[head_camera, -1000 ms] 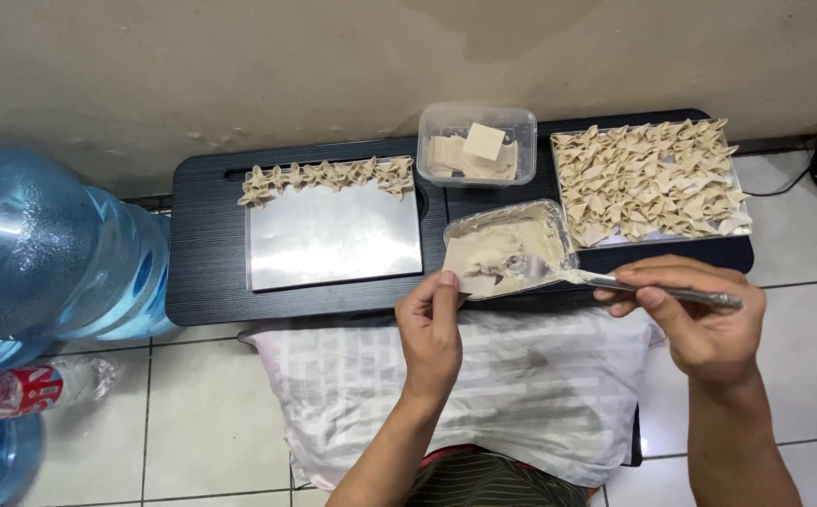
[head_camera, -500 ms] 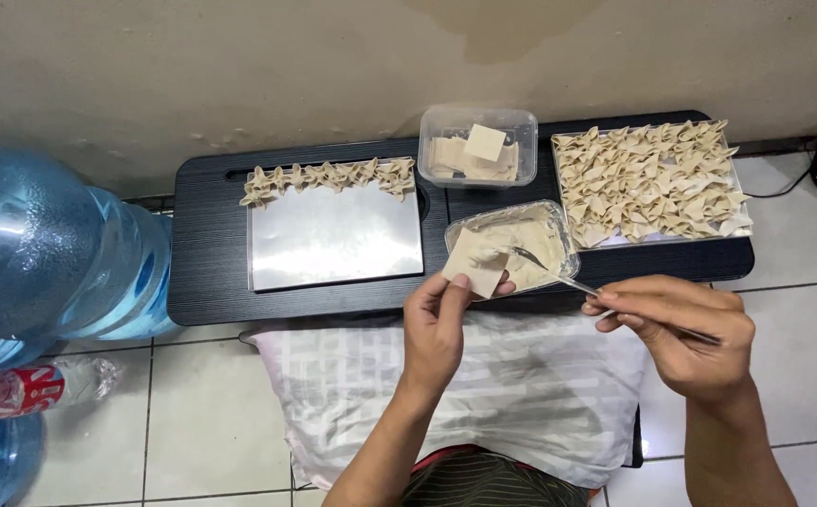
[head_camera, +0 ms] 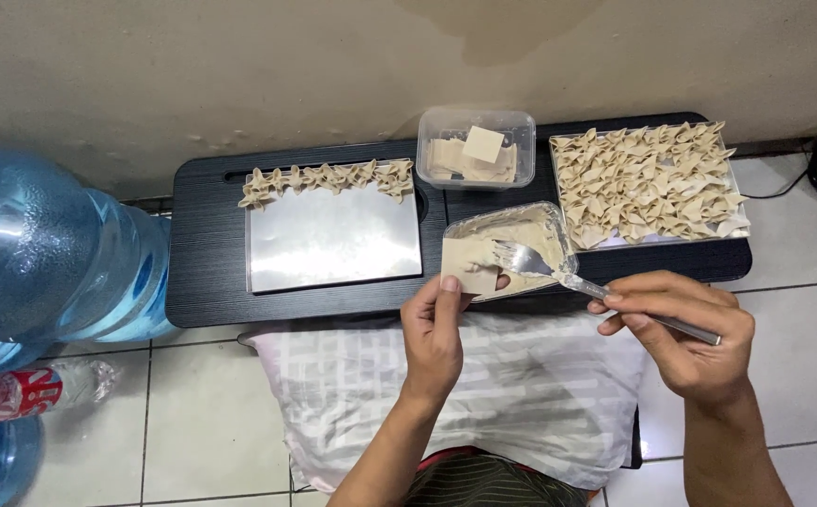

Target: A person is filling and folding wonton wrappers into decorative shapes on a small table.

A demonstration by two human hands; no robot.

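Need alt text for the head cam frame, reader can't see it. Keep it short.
Seen from above, a person's left hand holds a square dough wrapper while the right hand brings a fork to it over a filling container. A black tray table holds a full tray of folded dumplings, a metal tray with one row, and a tub of wrappers.

Both forearms are bare, with no sleeves, watch or rings showing on the left hand (head_camera: 435, 340) or the right hand (head_camera: 690, 340). A dark, finely striped garment (only a strip visible) (head_camera: 488, 481) covers the lap.
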